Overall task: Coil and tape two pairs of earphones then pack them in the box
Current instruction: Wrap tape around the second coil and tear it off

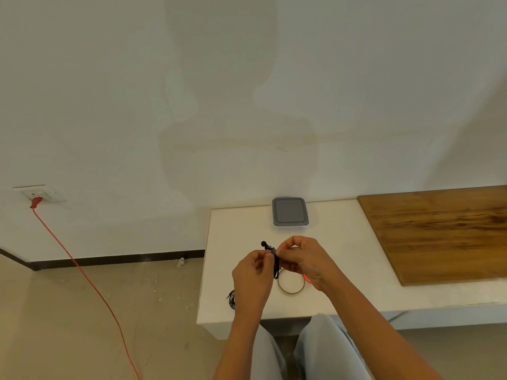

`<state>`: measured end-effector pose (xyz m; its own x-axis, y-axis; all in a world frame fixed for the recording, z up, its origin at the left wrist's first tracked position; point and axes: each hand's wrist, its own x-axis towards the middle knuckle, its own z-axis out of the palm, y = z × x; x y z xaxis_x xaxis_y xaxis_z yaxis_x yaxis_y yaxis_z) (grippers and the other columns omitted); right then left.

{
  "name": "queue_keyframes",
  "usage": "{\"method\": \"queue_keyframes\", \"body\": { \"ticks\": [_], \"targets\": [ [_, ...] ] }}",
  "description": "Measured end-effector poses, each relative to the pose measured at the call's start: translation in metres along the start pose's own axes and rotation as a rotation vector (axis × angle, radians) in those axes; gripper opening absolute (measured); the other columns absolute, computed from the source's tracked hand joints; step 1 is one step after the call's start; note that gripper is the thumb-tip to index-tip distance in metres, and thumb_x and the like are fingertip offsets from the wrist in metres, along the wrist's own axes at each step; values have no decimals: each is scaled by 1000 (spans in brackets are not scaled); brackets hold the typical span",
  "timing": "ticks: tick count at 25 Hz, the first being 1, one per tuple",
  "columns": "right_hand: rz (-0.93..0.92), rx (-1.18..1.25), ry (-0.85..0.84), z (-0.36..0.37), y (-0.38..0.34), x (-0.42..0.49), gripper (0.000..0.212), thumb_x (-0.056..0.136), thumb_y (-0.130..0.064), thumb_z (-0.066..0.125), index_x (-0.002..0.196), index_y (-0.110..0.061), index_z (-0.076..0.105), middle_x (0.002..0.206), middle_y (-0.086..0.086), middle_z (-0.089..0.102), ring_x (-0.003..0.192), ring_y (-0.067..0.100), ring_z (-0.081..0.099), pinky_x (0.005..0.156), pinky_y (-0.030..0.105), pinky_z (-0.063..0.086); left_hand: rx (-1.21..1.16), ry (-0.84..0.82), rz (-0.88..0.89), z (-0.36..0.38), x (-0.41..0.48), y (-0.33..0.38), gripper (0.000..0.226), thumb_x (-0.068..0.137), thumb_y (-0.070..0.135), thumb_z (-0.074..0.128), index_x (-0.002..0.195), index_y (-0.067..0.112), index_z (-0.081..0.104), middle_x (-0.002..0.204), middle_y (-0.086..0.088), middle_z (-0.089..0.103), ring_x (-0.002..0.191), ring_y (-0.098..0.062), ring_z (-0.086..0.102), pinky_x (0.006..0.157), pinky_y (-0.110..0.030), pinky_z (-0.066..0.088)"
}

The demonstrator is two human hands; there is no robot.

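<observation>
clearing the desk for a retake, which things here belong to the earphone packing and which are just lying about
Job: black earphones pinched between left hand and right hand; second earphones beside the left wrist; tape roll; grey lidded box.
Lying about: wooden board; red cable; wall socket.

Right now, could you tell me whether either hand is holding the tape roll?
No, the tape roll lies on the table while the left hand and right hand pinch the black earphones.
</observation>
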<state>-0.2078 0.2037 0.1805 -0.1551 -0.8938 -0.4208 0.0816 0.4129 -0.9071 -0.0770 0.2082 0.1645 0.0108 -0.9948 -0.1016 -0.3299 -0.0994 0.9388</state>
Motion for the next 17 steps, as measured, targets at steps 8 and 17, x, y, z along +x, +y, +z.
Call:
{"method": "queue_keyframes", "body": {
  "ticks": [8, 17],
  "targets": [
    [72, 208, 17, 6, 3, -9, 8, 83, -9, 69, 87, -5, 74, 81, 13, 72, 73, 19, 63, 68, 24, 56, -177, 53, -53, 0, 1, 0, 10, 89, 16, 64, 96, 21, 69, 86, 9, 72, 80, -3, 69, 68, -7, 50],
    [44, 84, 228, 20, 11, -13, 8, 78, -9, 74, 85, -12, 73, 83, 10, 73, 73, 21, 71, 62, 23, 56, -411, 50, -245, 10, 2, -6, 8, 91, 14, 61, 94, 17, 69, 87, -2, 74, 85, -17, 70, 77, -26, 56]
  ]
}}
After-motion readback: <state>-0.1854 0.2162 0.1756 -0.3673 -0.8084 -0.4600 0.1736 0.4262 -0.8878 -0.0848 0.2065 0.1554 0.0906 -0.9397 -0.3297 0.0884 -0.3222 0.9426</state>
